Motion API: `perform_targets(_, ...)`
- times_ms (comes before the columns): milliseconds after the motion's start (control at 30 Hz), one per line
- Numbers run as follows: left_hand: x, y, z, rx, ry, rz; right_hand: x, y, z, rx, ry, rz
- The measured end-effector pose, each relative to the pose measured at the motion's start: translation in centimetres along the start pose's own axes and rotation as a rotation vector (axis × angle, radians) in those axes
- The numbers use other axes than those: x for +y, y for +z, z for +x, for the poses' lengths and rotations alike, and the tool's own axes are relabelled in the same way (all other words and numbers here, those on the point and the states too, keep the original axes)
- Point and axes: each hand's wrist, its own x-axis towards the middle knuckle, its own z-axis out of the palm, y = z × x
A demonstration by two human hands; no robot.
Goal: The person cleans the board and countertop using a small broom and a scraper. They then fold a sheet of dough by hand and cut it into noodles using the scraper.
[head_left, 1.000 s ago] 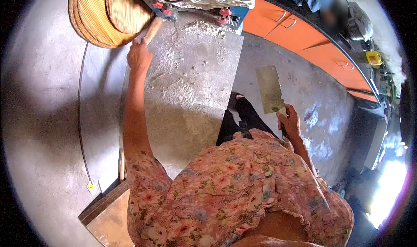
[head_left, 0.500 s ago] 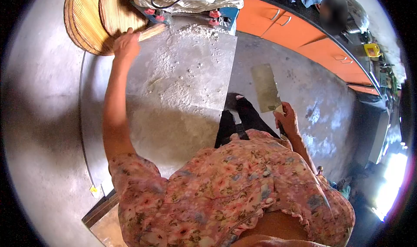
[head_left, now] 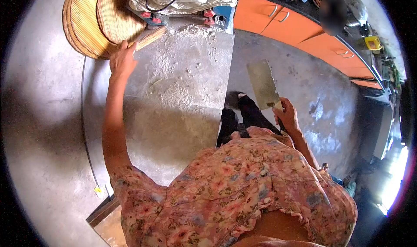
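My left hand (head_left: 123, 60) reaches far forward and is closed on a straw brush (head_left: 150, 38), its pale bristly end pointing right over the work surface (head_left: 152, 127). White flour (head_left: 176, 84) and small dough crumbs lie scattered across that grey surface, thickest near its far edge. My right hand (head_left: 286, 115) grips the handle of a cleaver (head_left: 263, 84) and holds it above the floor, past the surface's right edge. The wide rectangular blade points away from me and carries pale smears.
Round slatted trays (head_left: 82, 23) overlap at the far left, close to my left hand. A cloth-covered machine (head_left: 182, 3) with red knobs stands at the far edge. Orange cabinets (head_left: 284, 23) run along the right, and a yellow container (head_left: 372, 43) sits on their counter.
My left hand has drawn slightly back toward me with the straw brush. The right hand still holds the cleaver, whose blade has tilted a little to the left.
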Motion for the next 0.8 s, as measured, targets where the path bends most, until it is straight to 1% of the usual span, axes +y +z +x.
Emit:
perform_targets(67, -0.4, 1.0, 0.2, -0.006, -0.091, 0.016, 0.1, 0.1, 0.1, -0.008, 0.002, 0.001)
perform_targets(133, -0.6, 4.3, 0.7, 0.006, -0.171, 0.033, 0.0, 0.1, 0.2, -0.019, 0.028, 0.006)
perform_targets(167, -0.5, 6.6, 0.8, -0.064, -0.177, 0.004, 0.0, 0.2, 0.0, -0.019, 0.03, 0.017)
perform_targets(200, 0.1, 7.8, 0.3, -0.011, -0.128, -0.035, 0.0, 0.3, 0.0, -0.019, 0.03, 0.026)
perform_targets(233, 0.7, 8.2, -0.6, 0.04, -0.08, -0.074, -0.1, 0.3, -0.1, -0.021, 0.031, 0.035)
perform_targets(267, 1.6, 7.0, -1.3, -0.048, -0.123, -0.15, -0.5, 0.2, -0.3, -0.023, 0.027, 0.016)
perform_targets(367, 2.2, 5.5, -3.8, 0.037, -0.109, -0.276, -1.2, 0.2, -0.8, -0.018, 0.023, -0.013)
perform_targets(400, 2.3, 5.5, -4.0, 0.057, -0.092, -0.267, -0.9, 0.2, -0.8, -0.002, 0.026, -0.014)
perform_targets(500, 3.7, 7.1, -1.5, 0.146, -0.07, -0.346, -0.4, -0.1, -1.0, 0.018, 0.039, -0.011)
perform_targets(633, 6.3, 13.2, 4.8, 0.189, -0.224, -0.31, 0.4, -0.2, -1.0, 0.03, 0.058, -0.068)
perform_targets(667, 6.9, 15.1, 5.8, 0.19, -0.23, -0.283, 0.4, 0.0, -1.1, 0.032, 0.072, -0.049)
perform_targets(700, 7.3, 17.4, 6.4, 0.302, -0.183, -0.311, 0.3, 0.1, -1.2, 0.032, 0.085, -0.033)
perform_targets(767, 7.7, 17.5, 6.0, 0.232, -0.108, -0.425, 0.3, 0.1, -1.2, 0.028, 0.081, -0.019)
perform_targets(800, 7.4, 17.2, 5.3, 0.19, -0.068, -0.434, 0.7, 0.3, -1.1, 0.024, 0.066, -0.017)
